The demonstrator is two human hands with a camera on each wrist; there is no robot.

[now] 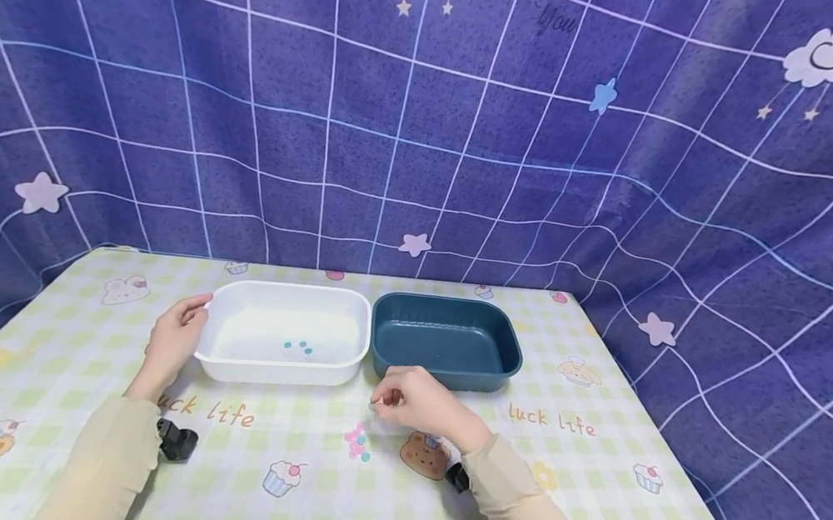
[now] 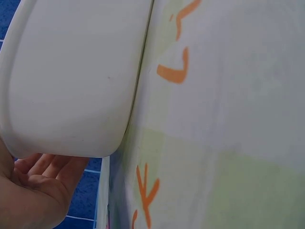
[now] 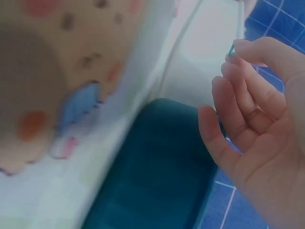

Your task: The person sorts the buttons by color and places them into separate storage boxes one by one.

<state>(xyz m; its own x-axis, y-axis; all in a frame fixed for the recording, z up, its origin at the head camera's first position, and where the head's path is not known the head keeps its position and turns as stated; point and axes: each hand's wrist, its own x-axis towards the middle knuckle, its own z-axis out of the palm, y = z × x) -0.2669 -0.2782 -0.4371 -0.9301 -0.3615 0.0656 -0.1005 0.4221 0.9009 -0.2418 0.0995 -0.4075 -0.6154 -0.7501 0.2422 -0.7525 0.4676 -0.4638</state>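
Note:
My right hand pinches a small teal disc between thumb and index fingertip, above the table near the dark teal tub's front left corner. On the cloth just below that hand lies a little cluster of pink and teal discs. At the left end of the white tub, my left hand holds its rim, with curled fingers against the end wall; the thumb is partly hidden. Three teal discs lie inside the white tub. Beside it, touching or nearly so, stands the dark teal tub.
A checked cloth with printed cartoons covers the table. Behind it and along the right hangs a blue curtain with a grid pattern. Both tubs stand toward the table's back edge. A black camera mount sits at my left wrist.

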